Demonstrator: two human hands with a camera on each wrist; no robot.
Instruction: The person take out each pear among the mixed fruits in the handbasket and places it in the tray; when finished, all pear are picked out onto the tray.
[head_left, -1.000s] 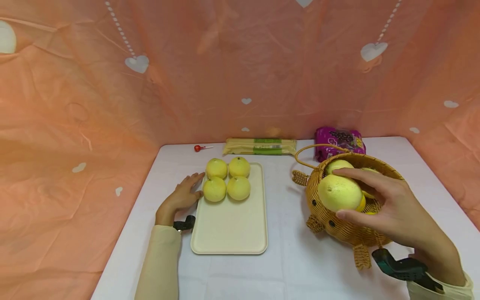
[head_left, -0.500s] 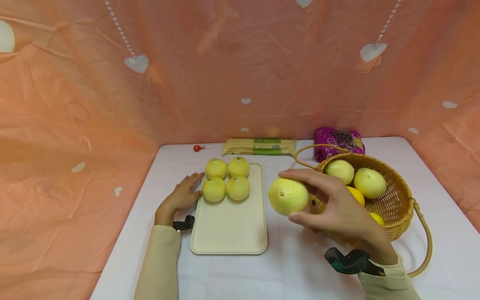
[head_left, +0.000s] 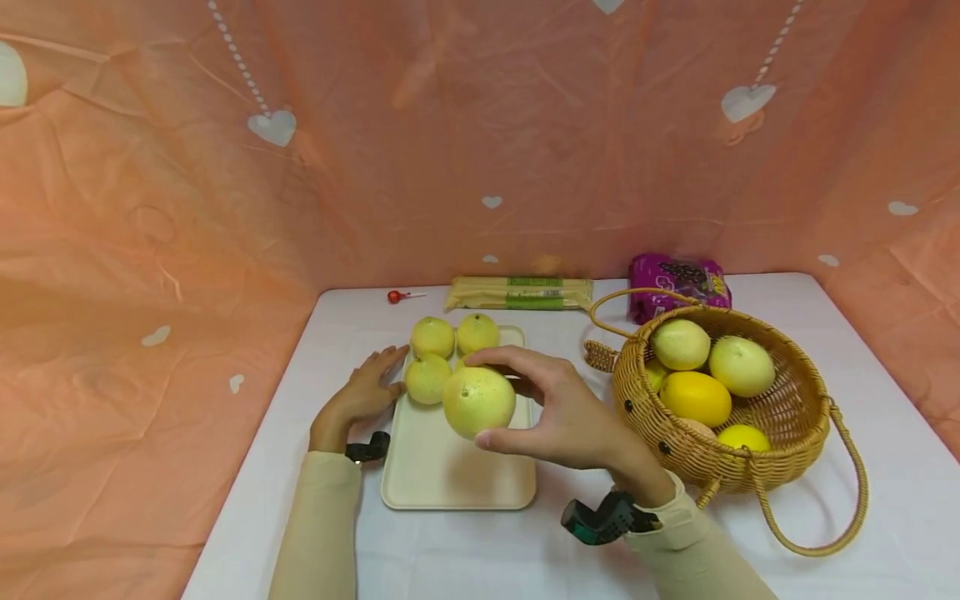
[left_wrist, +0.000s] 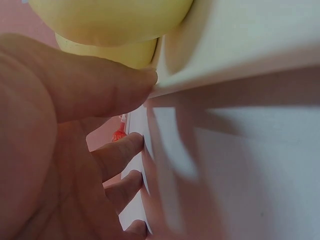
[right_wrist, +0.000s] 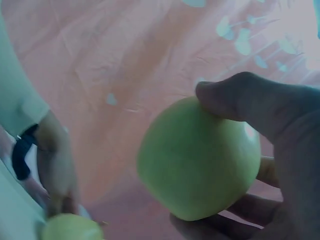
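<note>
Yellow fruit (head_left: 480, 402), now held over tray (head_left: 420, 475)

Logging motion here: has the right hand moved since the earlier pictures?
Yes: the right hand went left, from over the basket to partly over the tray.

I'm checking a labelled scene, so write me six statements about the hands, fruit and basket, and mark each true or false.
1. The right hand grips a pale yellow fruit. True.
2. The purple package lies behind the basket. True.
3. The basket contains just one fruit. False: several show in it.
4. The left hand is at the left edge of the tray. True.
5. The gripped fruit rests inside the basket. False: it is held over the tray.
6. The basket stands left of the tray. False: it stands right.
</note>
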